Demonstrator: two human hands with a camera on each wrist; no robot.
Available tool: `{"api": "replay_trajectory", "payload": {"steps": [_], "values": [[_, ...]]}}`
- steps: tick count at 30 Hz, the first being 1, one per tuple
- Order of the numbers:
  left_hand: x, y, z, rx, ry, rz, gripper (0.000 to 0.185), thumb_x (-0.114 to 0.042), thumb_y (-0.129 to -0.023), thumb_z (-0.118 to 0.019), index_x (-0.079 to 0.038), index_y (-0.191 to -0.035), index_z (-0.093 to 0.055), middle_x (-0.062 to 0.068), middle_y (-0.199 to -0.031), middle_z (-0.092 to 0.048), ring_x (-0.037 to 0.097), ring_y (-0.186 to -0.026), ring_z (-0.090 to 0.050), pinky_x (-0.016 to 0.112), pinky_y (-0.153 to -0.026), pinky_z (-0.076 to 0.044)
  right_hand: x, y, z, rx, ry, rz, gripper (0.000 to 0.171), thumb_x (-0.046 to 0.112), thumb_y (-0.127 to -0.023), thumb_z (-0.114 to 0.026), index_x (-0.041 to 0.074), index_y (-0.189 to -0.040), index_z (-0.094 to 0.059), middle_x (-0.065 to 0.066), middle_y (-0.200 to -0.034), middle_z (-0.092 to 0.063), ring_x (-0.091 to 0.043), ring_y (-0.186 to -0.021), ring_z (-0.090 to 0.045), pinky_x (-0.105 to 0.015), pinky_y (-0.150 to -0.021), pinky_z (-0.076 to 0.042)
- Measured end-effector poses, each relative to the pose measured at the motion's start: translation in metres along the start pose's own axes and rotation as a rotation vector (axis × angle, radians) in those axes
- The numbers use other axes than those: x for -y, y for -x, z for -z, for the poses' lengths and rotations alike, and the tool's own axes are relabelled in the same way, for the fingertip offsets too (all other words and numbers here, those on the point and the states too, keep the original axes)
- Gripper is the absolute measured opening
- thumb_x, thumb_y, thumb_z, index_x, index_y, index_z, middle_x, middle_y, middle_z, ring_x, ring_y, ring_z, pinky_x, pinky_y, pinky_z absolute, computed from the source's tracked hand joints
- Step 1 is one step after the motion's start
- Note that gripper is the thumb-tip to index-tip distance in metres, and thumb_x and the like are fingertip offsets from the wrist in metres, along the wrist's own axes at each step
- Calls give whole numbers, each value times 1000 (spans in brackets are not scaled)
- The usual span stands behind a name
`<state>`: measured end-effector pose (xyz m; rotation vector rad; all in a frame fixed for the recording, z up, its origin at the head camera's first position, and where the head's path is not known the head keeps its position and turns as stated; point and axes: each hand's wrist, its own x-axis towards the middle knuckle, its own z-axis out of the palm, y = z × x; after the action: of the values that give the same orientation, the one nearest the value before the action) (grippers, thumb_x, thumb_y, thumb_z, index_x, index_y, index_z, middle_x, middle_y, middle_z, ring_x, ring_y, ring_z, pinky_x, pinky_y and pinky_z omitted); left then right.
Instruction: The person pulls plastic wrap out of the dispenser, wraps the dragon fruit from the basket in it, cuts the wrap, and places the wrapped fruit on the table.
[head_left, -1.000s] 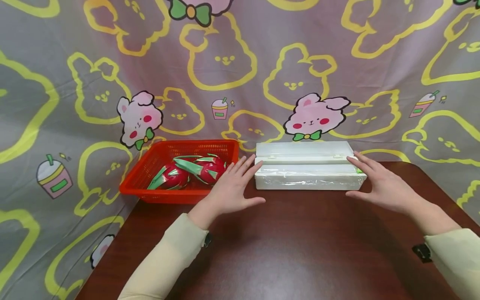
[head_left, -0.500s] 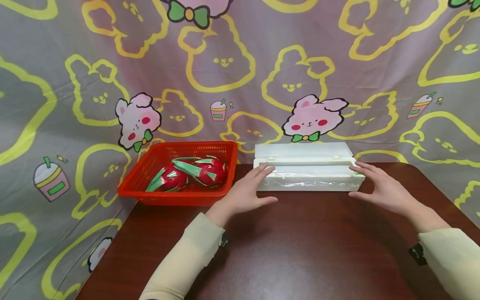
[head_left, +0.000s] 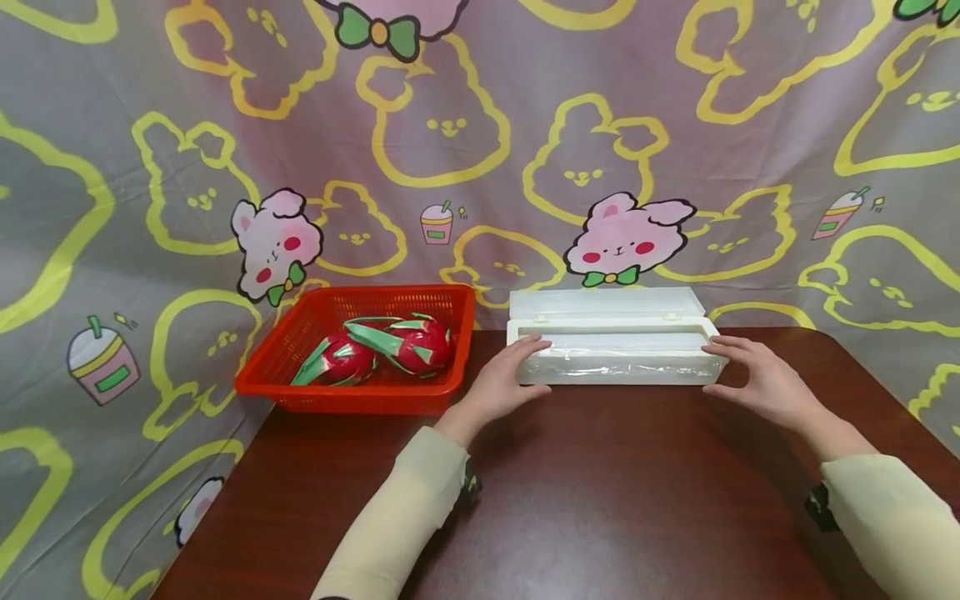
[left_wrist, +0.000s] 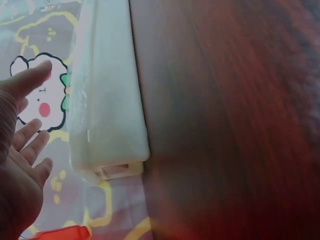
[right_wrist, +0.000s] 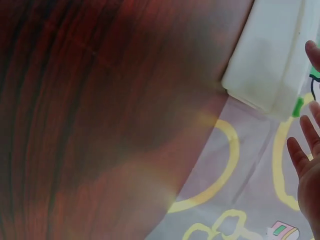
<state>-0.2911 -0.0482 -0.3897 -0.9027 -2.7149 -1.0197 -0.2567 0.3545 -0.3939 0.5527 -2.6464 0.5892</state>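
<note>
A long white plastic-wrap dispenser box [head_left: 615, 372] stands on the table by the back curtain. Its lid [head_left: 603, 304] is tipped back, and a roll of clear wrap [head_left: 622, 344] lies inside, with film drawn over the front. My left hand [head_left: 501, 385] is at the box's left end, fingers spread and thumb apart; in the left wrist view the box [left_wrist: 112, 100] shows beside the hand, not gripped. At the right end my right hand [head_left: 767, 383] is held likewise, its fingertips close to the corner. Whether any fingertip touches the box, I cannot tell.
Left of the box stands a red plastic basket [head_left: 360, 402] holding two dragon fruits, one dragon fruit [head_left: 352, 360] partly behind the other dragon fruit [head_left: 427, 346]. The dark brown wooden table [head_left: 600, 483] extends toward me. A patterned curtain [head_left: 480, 100] hangs right behind.
My left hand has moved right, from beside the basket to the box's left end. The right hand has shifted only slightly. The box now appears tipped a little toward me, showing more of its inside.
</note>
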Motion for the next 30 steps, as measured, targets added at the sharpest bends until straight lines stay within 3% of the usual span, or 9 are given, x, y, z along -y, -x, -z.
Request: {"api": "replay_trajectory", "payload": {"steps": [10, 14, 21, 30], "values": [[17, -16, -10, -24, -24, -6, 53, -6, -82, -76, -15, -131, -60, 3, -138, -55, 20, -126, -50, 32, -104, -39, -8, -1, -8, -12, -5, -33, 54, 5, -68, -86, -3, -117, -64, -29, -127, -51, -47, -116, -42, -66, -88, -36], [22, -18, -11, -37, -37, 38, 49, -1, -83, -73, -18, -127, -64, 1, -132, -60, 21, -119, -55, 34, -101, -42, -9, -4, -9, -24, -6, -27, 47, -3, -70, -82, -4, -114, -66, -29, -125, -53, -47, -114, -43, -65, -88, -36], [25, -22, -11, -58, -49, 150, 43, -4, -85, -72, -27, -122, -68, -3, -119, -66, 17, -98, -58, 32, -90, -49, -8, -7, -10, -81, -43, -34, 34, -10, -72, -77, -6, -106, -69, -28, -120, -57, -46, -111, -45, -63, -86, -36], [27, -25, -13, -100, -56, 149, 29, -24, -86, -76, -26, -115, -73, -5, -111, -70, 17, -101, -60, 33, -89, -47, -7, -11, -10, -124, -50, -85, 14, -3, -79, -77, -4, -93, -74, -27, -116, -62, -44, -109, -49, -61, -87, -37]]}}
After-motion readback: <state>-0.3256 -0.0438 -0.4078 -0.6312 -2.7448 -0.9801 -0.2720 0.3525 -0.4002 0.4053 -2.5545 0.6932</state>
